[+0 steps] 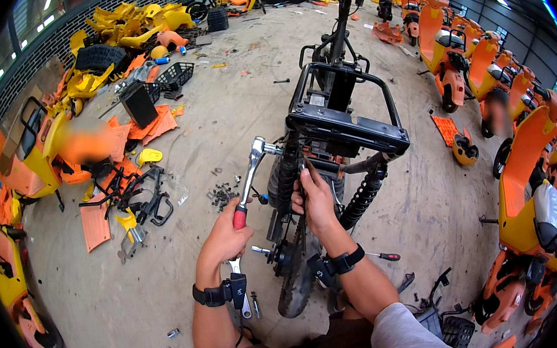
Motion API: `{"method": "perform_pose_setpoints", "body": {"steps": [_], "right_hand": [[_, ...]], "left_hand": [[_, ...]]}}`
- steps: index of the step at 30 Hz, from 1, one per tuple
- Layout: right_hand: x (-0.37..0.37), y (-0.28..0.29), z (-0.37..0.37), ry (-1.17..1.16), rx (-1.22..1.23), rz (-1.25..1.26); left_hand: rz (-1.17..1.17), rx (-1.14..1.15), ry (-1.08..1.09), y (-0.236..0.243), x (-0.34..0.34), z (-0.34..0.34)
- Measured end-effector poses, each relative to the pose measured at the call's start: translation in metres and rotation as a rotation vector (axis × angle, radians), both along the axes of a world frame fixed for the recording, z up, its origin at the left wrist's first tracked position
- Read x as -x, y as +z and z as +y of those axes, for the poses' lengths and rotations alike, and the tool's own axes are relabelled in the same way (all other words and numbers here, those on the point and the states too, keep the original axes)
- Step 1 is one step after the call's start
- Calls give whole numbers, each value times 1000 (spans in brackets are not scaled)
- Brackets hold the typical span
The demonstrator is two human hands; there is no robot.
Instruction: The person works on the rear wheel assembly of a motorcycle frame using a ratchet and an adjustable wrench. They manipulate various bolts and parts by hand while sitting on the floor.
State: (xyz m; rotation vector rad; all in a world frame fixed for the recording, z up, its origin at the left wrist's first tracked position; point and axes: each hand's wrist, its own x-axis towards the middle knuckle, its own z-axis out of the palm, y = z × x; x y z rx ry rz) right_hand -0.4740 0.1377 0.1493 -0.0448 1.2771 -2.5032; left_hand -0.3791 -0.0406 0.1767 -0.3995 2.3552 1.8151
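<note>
My left hand [226,235] is closed round the red grip of a ratchet wrench [251,170]. The silver head of that wrench points up and meets the stripped scooter frame [347,128] beside the top of its left shock absorber [285,180]. Just right of that shock, my right hand [317,200] reaches up under the rear rack, its fingers curled at a narrow dark part I cannot make out. Between my forearms stands the rear wheel [295,290]. The right shock absorber [364,196] slants down past my right hand.
Below my left hand is an open-ended wrench [246,306], near loose sockets. Small bolts [222,195] lie scattered left of the scooter; a screwdriver [388,256] lies to the right. Orange and yellow scooters [523,172] line the right side. Yellow panels [140,27] are heaped far left.
</note>
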Motion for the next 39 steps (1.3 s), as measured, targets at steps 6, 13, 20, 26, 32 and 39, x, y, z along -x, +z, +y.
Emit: {"method": "perform_pose_setpoints", "body": {"steps": [6,13,20,26,32,39], "right_hand": [[10,-9,-3,-278,-327,119],[32,-14,16,-429,-464,440],[46,-21,12,-350,-620,537],[43,-16,2,-402,-593,475],[28,11,-7,-260,-413,59],[25,33,17,-54,-727,168]], "left_hand": [[16,-54,-6,-2,1,-3],[25,-114,-38,2,1,-7],[44,-105,-52,3,-1,-13],[33,-126,-88,2,1,-14],[38,-123,-92,0,0,-21],[61,-123,-89,-3,3,-20]]}}
